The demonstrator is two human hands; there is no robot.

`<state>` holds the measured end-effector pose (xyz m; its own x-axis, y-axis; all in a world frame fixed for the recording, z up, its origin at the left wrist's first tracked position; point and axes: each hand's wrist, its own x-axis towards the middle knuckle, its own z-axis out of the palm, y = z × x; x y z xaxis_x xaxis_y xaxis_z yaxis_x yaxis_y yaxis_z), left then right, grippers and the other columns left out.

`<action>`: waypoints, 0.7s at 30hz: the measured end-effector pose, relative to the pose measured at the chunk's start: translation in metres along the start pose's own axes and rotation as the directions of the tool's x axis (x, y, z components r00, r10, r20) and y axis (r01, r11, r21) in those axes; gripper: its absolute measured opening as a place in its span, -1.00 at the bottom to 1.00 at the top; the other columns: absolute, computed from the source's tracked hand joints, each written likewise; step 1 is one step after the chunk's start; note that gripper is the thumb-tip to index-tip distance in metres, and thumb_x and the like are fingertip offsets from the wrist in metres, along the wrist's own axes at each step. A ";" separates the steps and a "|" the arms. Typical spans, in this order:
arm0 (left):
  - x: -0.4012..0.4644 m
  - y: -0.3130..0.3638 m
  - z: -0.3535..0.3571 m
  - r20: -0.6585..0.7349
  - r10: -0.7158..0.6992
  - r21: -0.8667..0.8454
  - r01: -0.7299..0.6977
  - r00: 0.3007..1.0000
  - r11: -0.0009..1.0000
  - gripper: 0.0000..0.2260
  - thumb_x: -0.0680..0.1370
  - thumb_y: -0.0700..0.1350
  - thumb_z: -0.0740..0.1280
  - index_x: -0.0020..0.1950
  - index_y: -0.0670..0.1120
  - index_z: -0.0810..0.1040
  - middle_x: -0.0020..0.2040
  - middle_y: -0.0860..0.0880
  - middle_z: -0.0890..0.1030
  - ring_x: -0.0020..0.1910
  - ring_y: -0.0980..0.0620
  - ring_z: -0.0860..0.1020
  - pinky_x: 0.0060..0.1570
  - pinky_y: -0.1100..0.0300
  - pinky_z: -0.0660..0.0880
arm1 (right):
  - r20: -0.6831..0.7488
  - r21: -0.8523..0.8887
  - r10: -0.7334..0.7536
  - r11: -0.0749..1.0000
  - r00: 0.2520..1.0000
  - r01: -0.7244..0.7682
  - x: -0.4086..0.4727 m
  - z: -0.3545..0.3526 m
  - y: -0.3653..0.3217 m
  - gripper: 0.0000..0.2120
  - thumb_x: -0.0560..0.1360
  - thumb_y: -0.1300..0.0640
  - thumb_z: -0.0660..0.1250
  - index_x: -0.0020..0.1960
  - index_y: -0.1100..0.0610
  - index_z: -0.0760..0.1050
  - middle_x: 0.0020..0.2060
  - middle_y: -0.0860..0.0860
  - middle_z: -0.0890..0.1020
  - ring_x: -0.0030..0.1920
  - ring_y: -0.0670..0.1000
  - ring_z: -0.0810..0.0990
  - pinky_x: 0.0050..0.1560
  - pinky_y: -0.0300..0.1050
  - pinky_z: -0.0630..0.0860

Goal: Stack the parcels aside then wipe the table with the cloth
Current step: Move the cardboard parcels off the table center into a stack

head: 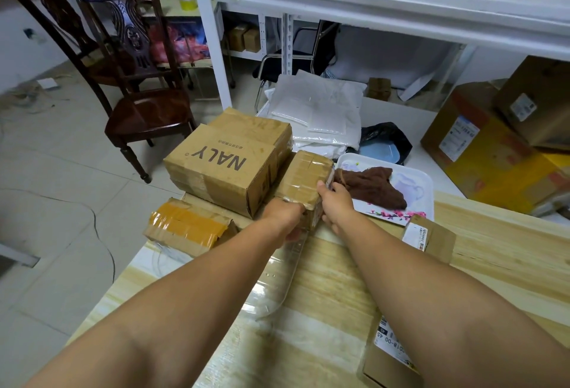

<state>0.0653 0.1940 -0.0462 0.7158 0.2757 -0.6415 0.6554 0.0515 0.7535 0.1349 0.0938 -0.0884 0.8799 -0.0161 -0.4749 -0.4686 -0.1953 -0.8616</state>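
A small taped cardboard parcel (305,177) stands at the far side of the light wooden table (324,279), held between both hands. My left hand (285,218) grips its near left corner and my right hand (334,202) presses its right side. Just left of it sits a larger box printed NALY (225,165). A flat parcel with yellow tape (188,227) lies at the table's left edge. Two more small parcels (431,238) (388,356) lie right and near right. A brown cloth (373,185) rests on a white tray (422,190).
Clear plastic film (277,279) lies on the table under my left arm. White plastic bags (320,113) and a black bag (385,143) sit behind the tray. Large cartons (493,147) stand at right, a white shelf (370,1) behind, a dark wooden chair (138,103) at left.
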 end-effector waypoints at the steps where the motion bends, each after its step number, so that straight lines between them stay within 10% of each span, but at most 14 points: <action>1: 0.000 0.000 0.000 0.003 -0.002 0.012 0.002 1.000 1.000 -0.91 0.55 -0.13 0.33 0.01 -0.13 0.54 -0.07 -0.18 0.57 -0.21 -0.10 0.55 -0.32 0.17 0.53 | -0.008 0.002 -0.010 1.000 1.000 0.010 -0.001 -0.002 -0.001 -0.61 0.59 -0.05 0.18 0.35 0.11 0.38 0.21 0.06 0.55 0.01 0.06 0.48 -0.04 -0.08 0.44; 5: -0.005 0.002 0.011 0.018 0.007 0.056 -0.008 1.000 0.998 -0.79 0.50 -0.15 0.32 0.07 -0.24 0.56 -0.13 -0.22 0.61 -0.29 -0.13 0.55 -0.27 0.10 0.53 | -0.045 0.001 -0.028 1.000 0.999 0.028 -0.009 -0.012 -0.007 -0.55 0.58 -0.04 0.19 0.39 0.16 0.33 0.16 0.00 0.48 -0.10 0.00 0.42 -0.19 -0.12 0.39; 10: -0.019 0.009 0.038 0.074 0.014 0.120 -0.023 0.997 0.993 -0.84 0.55 -0.14 0.27 -0.04 -0.23 0.53 -0.19 -0.22 0.62 -0.37 -0.11 0.53 -0.26 0.10 0.56 | -0.098 -0.025 -0.074 0.997 0.992 0.072 -0.031 -0.040 -0.014 -0.86 0.58 -0.01 0.20 -0.09 0.03 0.39 -0.31 -0.03 0.40 -0.39 -0.06 0.29 -0.42 -0.17 0.20; 14: -0.032 0.010 0.058 0.139 0.031 0.154 -0.053 0.990 0.987 -0.80 0.55 -0.14 0.27 0.08 -0.23 0.53 -0.13 -0.22 0.66 -0.33 -0.11 0.57 -0.23 0.12 0.57 | -0.160 -0.038 -0.116 0.993 0.980 0.111 -0.053 -0.070 -0.012 -0.71 0.57 0.02 0.21 -0.30 0.09 0.35 -0.39 0.03 0.29 -0.41 -0.01 0.21 -0.38 -0.12 0.15; 21: -0.057 0.000 0.093 0.242 0.075 0.203 -0.126 0.967 0.971 -0.87 0.56 -0.15 0.28 0.06 -0.18 0.50 -0.10 -0.18 0.61 -0.36 -0.02 0.53 -0.42 0.23 0.47 | -0.334 -0.051 -0.066 0.997 0.940 0.052 -0.096 -0.124 0.006 -0.62 0.54 0.02 0.24 0.07 0.35 0.52 -0.30 0.13 0.44 -0.33 0.07 0.34 -0.22 -0.05 0.30</action>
<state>0.0470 0.0893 -0.0229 0.7998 0.0386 -0.5990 0.5952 -0.1798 0.7832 0.0576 -0.0274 -0.0262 0.8847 -0.3294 -0.3300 -0.4178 -0.2460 -0.8746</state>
